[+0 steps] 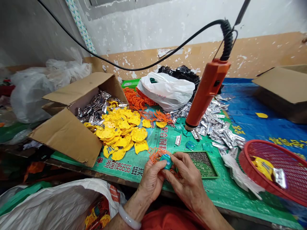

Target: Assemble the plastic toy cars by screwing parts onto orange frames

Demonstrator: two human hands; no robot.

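Observation:
At the table's front edge my left hand (pixel 151 179) and my right hand (pixel 188 180) meet around a small teal plastic piece (pixel 168 160). Both thumbs press on it, and the fingertips are closed about its sides. An orange openwork plastic piece (pixel 156 154) sticks out behind the left fingers; its lower part is hidden by the hands. Just beyond the right hand lies a green tray (pixel 206 164) of small metal screws. Loose teal pieces (pixel 190 145) lie past the tray. An orange electric screwdriver (pixel 206 94) hangs tip down above them.
Yellow plastic pieces (pixel 120 127) are heaped on the left by an open cardboard box (pixel 69 134). Silvery pieces (pixel 216 127) spread behind the screwdriver. A red basket (pixel 247 159) stands at right, a white plastic bag (pixel 168 89) at the back. A black cable (pixel 134 69) crosses overhead.

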